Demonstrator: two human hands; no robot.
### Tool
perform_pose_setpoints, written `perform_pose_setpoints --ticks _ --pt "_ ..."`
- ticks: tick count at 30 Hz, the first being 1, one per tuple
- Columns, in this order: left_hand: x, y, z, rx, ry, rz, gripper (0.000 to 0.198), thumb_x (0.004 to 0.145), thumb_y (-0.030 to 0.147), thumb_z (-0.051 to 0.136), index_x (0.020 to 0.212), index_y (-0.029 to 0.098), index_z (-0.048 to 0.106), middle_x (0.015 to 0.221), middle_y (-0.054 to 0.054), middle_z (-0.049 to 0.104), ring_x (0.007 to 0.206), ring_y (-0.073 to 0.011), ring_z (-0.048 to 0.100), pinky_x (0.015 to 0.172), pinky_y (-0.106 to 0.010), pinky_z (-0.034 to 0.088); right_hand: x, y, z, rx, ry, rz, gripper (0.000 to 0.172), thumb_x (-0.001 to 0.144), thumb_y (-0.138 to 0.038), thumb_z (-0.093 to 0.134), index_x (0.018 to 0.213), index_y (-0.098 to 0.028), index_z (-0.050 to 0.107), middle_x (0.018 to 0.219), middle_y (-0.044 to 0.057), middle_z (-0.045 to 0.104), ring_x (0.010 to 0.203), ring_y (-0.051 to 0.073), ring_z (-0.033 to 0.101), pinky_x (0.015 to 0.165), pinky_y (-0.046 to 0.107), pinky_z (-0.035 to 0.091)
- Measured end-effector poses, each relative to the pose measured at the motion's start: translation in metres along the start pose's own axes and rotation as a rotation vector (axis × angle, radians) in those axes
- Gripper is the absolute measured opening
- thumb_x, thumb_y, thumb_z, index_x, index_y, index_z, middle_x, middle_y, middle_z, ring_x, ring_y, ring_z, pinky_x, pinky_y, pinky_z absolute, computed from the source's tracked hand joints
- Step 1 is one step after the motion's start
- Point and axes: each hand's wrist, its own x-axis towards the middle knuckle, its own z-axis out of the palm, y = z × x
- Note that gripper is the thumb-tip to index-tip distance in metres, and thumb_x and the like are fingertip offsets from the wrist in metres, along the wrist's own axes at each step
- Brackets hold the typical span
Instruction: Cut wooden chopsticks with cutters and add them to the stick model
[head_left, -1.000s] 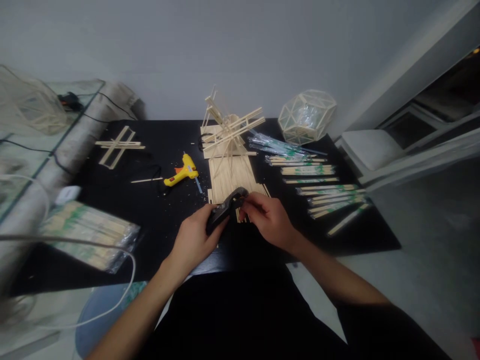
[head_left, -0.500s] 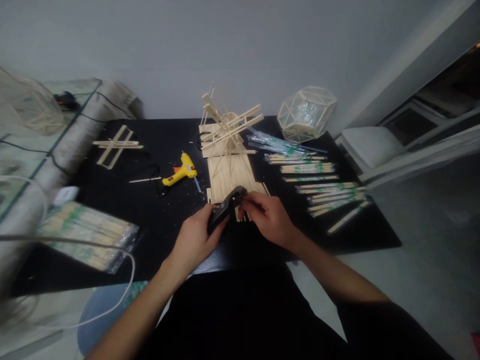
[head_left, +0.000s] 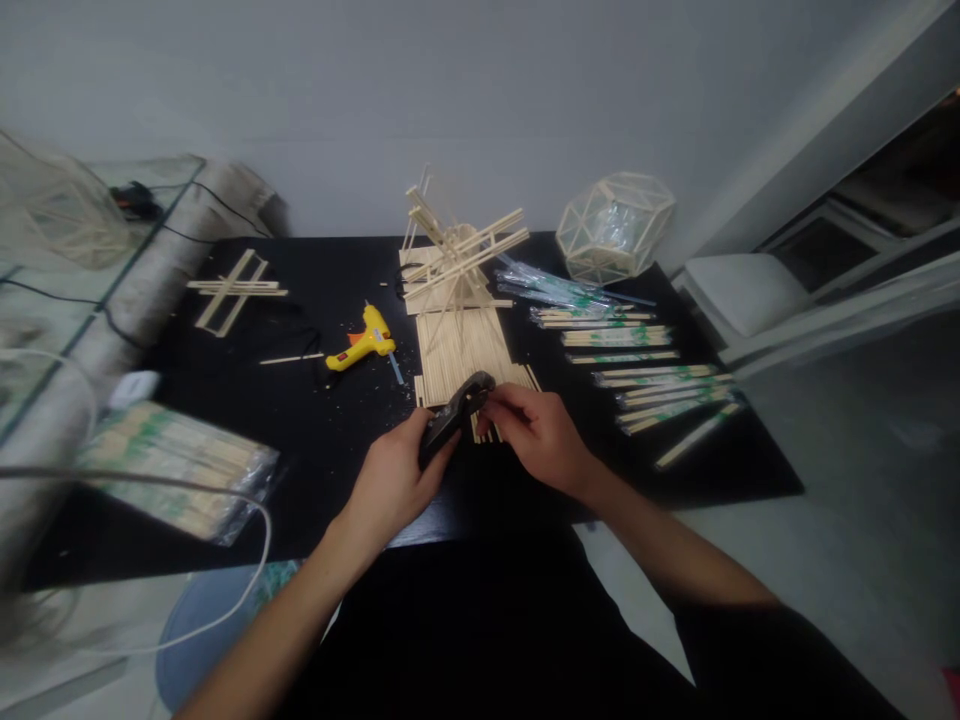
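My left hand (head_left: pixel 394 468) is wrapped round the handles of black pliers (head_left: pixel 452 420), their jaws pointing away and to the right. At the jaws, my right hand (head_left: pixel 541 432) is closed in a pinch; what its fingertips hold is too small to make out. Beneath and beyond both hands lies a flat panel of pale wooden sticks (head_left: pixel 465 350), with loose stick ends showing under the fingers. Behind it stands a windmill-like model (head_left: pixel 465 255) built of sticks, its crossed blades tilted.
A yellow glue gun (head_left: pixel 364 343) lies left of the panel, near crossed sticks (head_left: pixel 236 290). Wrapped chopsticks (head_left: pixel 652 375) are spread on the right, below a stick polyhedron (head_left: pixel 615 235). A plastic-wrapped bundle (head_left: pixel 176 465) and a white cable (head_left: pixel 266 540) are at left.
The pliers and my left hand have shifted very slightly, the handles seeming a little closer together. My right hand keeps its pinch at the jaws.
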Motion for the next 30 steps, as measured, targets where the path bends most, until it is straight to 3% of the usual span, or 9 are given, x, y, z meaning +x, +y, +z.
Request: perform_pose_setpoints --ticks 18,30 --pt "-0.0014 0.0026 -0.0001 -0.016 -0.012 -0.017 0.021 0.100 0.040 0.054 0.105 0.021 0.061 0.089 -0.005 0.072 0.075 -0.0204 0.067 0.068 -0.030 0.047 0.0008 0.0031 -0.0002 0.024 0.001 -0.024 0.017 0.099 -0.019 0.059 0.091 -0.019 0.074 0.072 -0.001 0.072 0.064 0.012 0.063 0.064 0.024 0.048" --pt "0.0018 0.0011 0.0029 0.038 -0.043 -0.061 0.018 0.099 0.039 0.053 0.092 0.023 0.055 0.072 -0.001 0.065 0.058 -0.0186 0.061 0.058 -0.027 0.039 0.0016 0.0042 0.0003 0.005 0.014 0.012 0.022 0.098 -0.020 0.060 0.080 -0.019 0.070 0.069 -0.001 0.070 0.061 0.011 0.062 0.062 0.023 0.046"
